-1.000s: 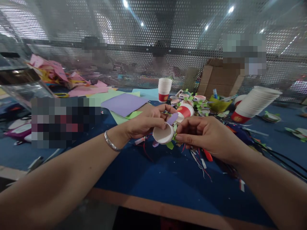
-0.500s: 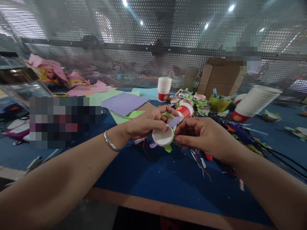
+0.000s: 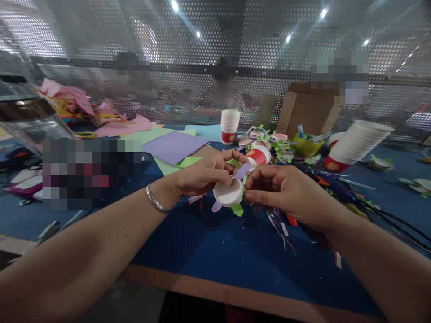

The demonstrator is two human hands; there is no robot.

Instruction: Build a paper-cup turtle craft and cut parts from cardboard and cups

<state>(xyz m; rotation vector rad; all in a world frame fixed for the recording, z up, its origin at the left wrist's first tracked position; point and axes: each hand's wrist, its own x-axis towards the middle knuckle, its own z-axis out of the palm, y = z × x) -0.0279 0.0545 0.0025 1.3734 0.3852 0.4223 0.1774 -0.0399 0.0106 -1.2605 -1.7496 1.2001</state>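
Observation:
My left hand (image 3: pixel 212 172), with a silver bangle at the wrist, holds a small paper turtle (image 3: pixel 227 193) over the front of the table. Its body is a round white cup base, rim side up, with purple and green paper pieces sticking out around it. My left thumb presses inside the rim. At the right edge of the base, my right hand (image 3: pixel 274 186) pinches a green paper piece, mostly hidden by the fingertips. A purple strip (image 3: pixel 242 171) points up and away between my hands. Just behind them a red-and-white paper cup (image 3: pixel 258 157) lies tipped over.
Purple paper (image 3: pixel 173 147) and green sheets lie to the left, near a large clear jar (image 3: pixel 30 116). Stacked cups (image 3: pixel 230 127) stand behind, and a taller leaning stack (image 3: pixel 358 146) is at right. Similar paper turtles (image 3: pixel 283 139) are heaped near a cardboard box (image 3: pixel 308 107). Paper scraps (image 3: pixel 284 229) litter the front.
The paper turtle has tilted slightly in my hands, and its purple strip now points more upright. Both hands keep nearly the same place and grip.

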